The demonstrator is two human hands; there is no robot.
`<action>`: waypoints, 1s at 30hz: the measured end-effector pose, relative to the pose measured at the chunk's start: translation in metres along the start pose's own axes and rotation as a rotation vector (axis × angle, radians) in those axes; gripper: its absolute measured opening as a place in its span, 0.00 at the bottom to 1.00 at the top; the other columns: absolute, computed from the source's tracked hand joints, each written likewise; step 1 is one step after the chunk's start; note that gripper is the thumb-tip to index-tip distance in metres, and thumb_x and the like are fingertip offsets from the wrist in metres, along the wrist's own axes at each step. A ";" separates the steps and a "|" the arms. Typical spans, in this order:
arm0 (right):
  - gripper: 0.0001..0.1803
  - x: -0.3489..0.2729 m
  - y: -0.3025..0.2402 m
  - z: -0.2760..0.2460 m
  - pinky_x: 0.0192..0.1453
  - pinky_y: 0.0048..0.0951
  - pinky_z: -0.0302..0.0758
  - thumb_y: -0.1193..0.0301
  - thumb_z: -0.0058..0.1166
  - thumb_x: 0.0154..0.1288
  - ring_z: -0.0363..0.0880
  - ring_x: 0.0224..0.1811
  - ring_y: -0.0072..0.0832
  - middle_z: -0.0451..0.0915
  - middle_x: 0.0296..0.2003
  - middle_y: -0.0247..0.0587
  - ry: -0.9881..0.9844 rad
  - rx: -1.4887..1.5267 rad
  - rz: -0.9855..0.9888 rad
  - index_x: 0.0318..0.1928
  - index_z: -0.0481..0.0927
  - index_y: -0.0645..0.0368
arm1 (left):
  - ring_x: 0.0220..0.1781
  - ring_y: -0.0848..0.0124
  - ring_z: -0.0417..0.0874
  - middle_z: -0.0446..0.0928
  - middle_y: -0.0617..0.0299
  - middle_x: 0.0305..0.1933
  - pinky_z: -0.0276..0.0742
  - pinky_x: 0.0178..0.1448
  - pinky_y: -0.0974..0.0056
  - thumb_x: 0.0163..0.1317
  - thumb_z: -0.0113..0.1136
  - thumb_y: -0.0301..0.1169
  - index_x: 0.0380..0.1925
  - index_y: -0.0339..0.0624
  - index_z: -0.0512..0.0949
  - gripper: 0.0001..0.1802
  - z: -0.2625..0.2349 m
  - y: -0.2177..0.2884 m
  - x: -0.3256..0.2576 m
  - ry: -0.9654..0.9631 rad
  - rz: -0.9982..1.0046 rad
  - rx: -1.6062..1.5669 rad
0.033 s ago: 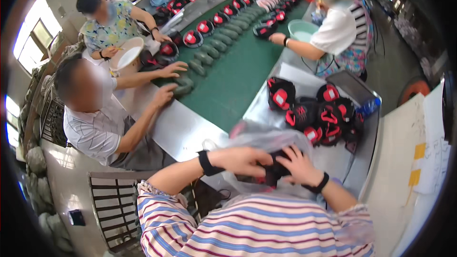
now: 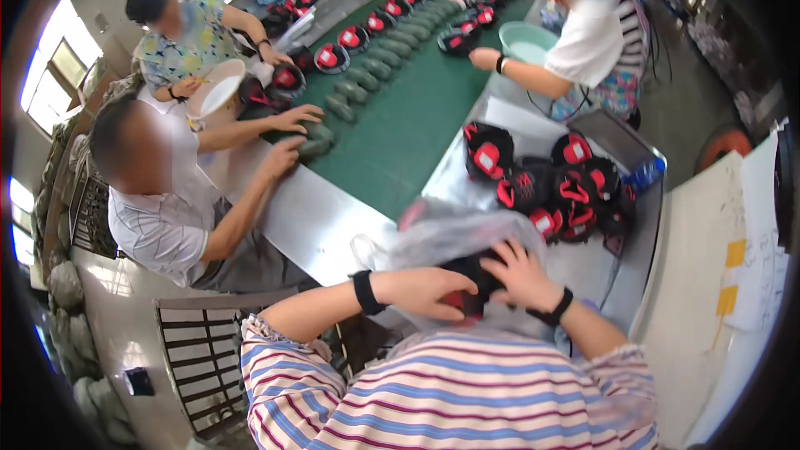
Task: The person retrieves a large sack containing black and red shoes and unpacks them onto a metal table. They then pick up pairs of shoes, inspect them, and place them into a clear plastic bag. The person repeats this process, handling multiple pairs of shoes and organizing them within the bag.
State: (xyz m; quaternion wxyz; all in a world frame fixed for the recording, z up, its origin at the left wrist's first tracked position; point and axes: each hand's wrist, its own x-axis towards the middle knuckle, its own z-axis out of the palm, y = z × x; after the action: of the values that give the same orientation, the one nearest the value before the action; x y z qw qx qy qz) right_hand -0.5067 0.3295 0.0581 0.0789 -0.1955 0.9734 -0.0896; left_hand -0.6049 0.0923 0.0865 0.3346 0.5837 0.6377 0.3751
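A black and red shoe upper (image 2: 475,275) lies in front of my body, partly covered by my fingers. My left hand (image 2: 421,290) has it at its left side, thumb and fingers around a red part. My right hand (image 2: 525,283) rests on its right side with fingers spread. Just beyond and around it is a crumpled clear plastic bag (image 2: 454,232), with something reddish showing through. What lies under my hands is hidden.
A heap of black and red shoe uppers (image 2: 575,192) covers the metal table to the right. Ahead runs a green conveyor belt (image 2: 375,171) with rows of green shoe lasts (image 2: 385,58). One co-worker's hand (image 2: 296,118) touches a last; two others sit farther along, near bowls.
The left hand's fingers have drawn back a little, so more of the upper's red part shows. The bag's film has shifted. The co-worker on the left still handles a last.
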 end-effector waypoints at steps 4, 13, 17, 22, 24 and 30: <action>0.28 0.018 0.044 0.012 0.62 0.42 0.61 0.59 0.60 0.47 0.63 0.58 0.49 0.64 0.54 0.52 0.280 0.285 0.007 0.51 0.73 0.53 | 0.55 0.50 0.67 0.67 0.47 0.53 0.64 0.58 0.53 0.40 0.65 0.34 0.46 0.38 0.70 0.29 0.060 -0.058 0.004 0.316 -0.098 0.451; 0.57 0.017 0.112 0.016 0.68 0.41 0.52 0.56 0.69 0.37 0.48 0.68 0.48 0.54 0.63 0.55 -0.130 0.405 -0.072 0.66 0.52 0.60 | 0.67 0.50 0.55 0.54 0.48 0.66 0.54 0.68 0.54 0.47 0.65 0.36 0.58 0.41 0.61 0.38 0.046 -0.055 0.009 0.489 -0.429 0.225; 0.58 0.022 0.058 0.001 0.63 0.52 0.59 0.65 0.72 0.31 0.48 0.66 0.57 0.51 0.64 0.52 0.012 0.112 0.020 0.66 0.52 0.48 | 0.68 0.50 0.54 0.57 0.51 0.66 0.49 0.67 0.45 0.46 0.66 0.41 0.60 0.42 0.60 0.41 0.044 -0.070 0.029 0.660 -0.398 0.578; 0.53 0.028 0.036 0.001 0.61 0.48 0.61 0.65 0.71 0.31 0.52 0.66 0.47 0.56 0.63 0.43 -0.090 -0.033 -0.216 0.64 0.58 0.47 | 0.70 0.52 0.53 0.58 0.51 0.66 0.52 0.63 0.38 0.50 0.62 0.46 0.54 0.44 0.68 0.32 0.000 -0.133 0.018 0.648 -0.589 0.429; 0.42 0.029 0.029 0.005 0.61 0.47 0.62 0.64 0.67 0.37 0.53 0.66 0.45 0.56 0.64 0.40 -0.090 -0.182 -0.246 0.59 0.66 0.44 | 0.68 0.52 0.56 0.61 0.50 0.63 0.55 0.61 0.39 0.53 0.60 0.44 0.48 0.43 0.71 0.25 -0.011 -0.141 0.023 0.702 -0.470 0.495; 0.29 0.058 0.013 0.016 0.52 0.45 0.71 0.63 0.65 0.35 0.58 0.62 0.49 0.56 0.64 0.44 -0.220 -0.290 -0.315 0.47 0.78 0.40 | 0.30 0.47 0.77 0.77 0.49 0.24 0.71 0.35 0.49 0.57 0.53 0.33 0.30 0.43 0.71 0.06 -0.029 -0.147 0.048 0.799 -0.546 0.559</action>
State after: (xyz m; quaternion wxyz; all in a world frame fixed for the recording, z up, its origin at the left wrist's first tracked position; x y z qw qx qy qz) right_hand -0.5612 0.3163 0.0333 0.1405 -0.3629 0.9191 0.0619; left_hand -0.7067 0.1323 -0.0262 -0.0157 0.2760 0.9182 0.2835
